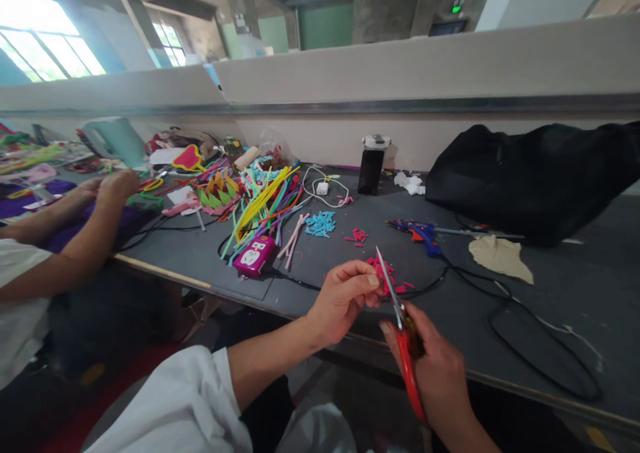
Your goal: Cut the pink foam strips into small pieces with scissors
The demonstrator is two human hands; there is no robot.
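My right hand (437, 366) grips a pair of scissors (390, 286) with red handles, the blades pointing up and away over the table's front edge. Just left of the blades, my left hand (345, 296) is closed in a pinch; whatever lies between thumb and forefinger is too small to make out. Behind the fingertips and blades is a pile of short pinkish-red pieces (400, 286), partly hidden. A smaller group of red pieces (357, 237) sits farther back, beside a heap of short blue pieces (320, 223).
A magenta power socket block (255, 256) stands left, near a bundle of colourful pipe cleaners (265, 203). To the right lie a blue glue gun (425, 236), its black cable (493, 313), a beige scrap (503, 256) and a black bag (530, 179). Another person's hands (113, 186) work at far left.
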